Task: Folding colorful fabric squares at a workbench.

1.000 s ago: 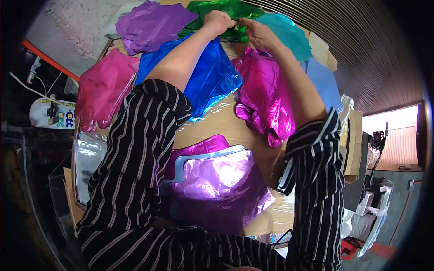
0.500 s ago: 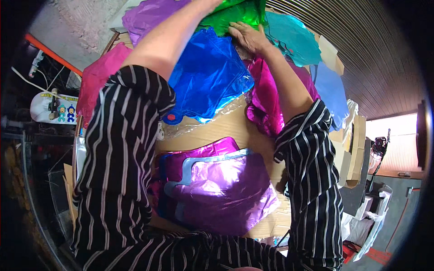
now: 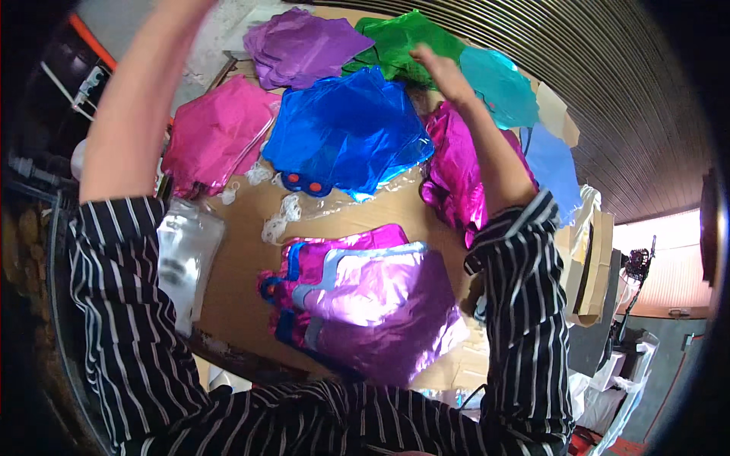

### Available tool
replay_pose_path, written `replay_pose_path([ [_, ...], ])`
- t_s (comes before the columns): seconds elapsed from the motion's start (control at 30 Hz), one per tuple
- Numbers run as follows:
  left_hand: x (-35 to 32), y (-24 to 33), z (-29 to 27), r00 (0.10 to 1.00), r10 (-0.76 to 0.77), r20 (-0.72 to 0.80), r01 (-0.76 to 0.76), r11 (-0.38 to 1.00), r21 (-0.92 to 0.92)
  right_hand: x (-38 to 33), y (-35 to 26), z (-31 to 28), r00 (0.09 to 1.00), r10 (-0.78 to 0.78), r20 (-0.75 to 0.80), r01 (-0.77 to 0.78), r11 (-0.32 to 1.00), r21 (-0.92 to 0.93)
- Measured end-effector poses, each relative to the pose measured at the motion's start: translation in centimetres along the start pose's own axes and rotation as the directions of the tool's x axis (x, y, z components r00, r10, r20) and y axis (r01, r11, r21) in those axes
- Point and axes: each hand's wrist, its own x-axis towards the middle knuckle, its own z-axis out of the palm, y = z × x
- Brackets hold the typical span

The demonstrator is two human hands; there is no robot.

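Note:
My right hand (image 3: 445,74) is above the right part of a pile of green foil pieces (image 3: 403,38) at the far side of the table. One finger or thumb points left; the other fingers are hidden from sight. My left forearm (image 3: 137,99) reaches up past the top edge on the left, so my left hand is out of the picture. Flat blue foil pieces (image 3: 346,129) lie piled in the middle, with red round spots at their near corner. Close to me lies an overlapping stack of foil pieces (image 3: 388,311), light purple on top, with pale blue, magenta and dark blue edges showing.
Purple foil (image 3: 304,49) lies at the back left, pink foil (image 3: 220,133) at the left. Magenta (image 3: 456,171), teal (image 3: 502,87) and light blue foil (image 3: 555,163) lie to the right. White string bundles (image 3: 283,219) and clear plastic bags (image 3: 182,258) are on the table (image 3: 236,304).
My left arm has swung left and up, uncovering the pink foil, strings and plastic bags. My right hand has shifted slightly right on the green foil. The view has shifted a little.

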Motion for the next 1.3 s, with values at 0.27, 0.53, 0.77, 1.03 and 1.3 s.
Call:
replay_pose_path([
  [0.27,-23.7,14.9,1.6,0.698,0.594,0.400,-0.592,0.793,-0.146,-24.8,-12.6,-1.5,0.993,0.030,-0.111,0.066,0.640,0.766],
  [0.53,-37.1,21.8,2.5,0.774,0.576,0.264,-0.536,0.817,-0.210,-43.0,-15.4,3.2,0.905,0.368,-0.213,-0.288,0.899,0.331],
  [0.77,-46.3,25.0,-2.8,0.950,0.136,0.281,-0.136,0.991,-0.020,-46.1,-11.2,8.6,0.854,0.492,-0.171,-0.368,0.802,0.470],
  [1.03,-49.9,26.8,-3.8,0.859,-0.195,0.473,0.137,0.978,0.155,-43.5,-7.2,10.6,0.870,0.475,-0.132,-0.358,0.793,0.493],
  [1.3,-50.4,26.7,-3.1,0.864,-0.216,0.454,0.167,0.975,0.146,-42.2,-7.0,10.8,0.886,0.454,-0.096,-0.374,0.821,0.431],
])
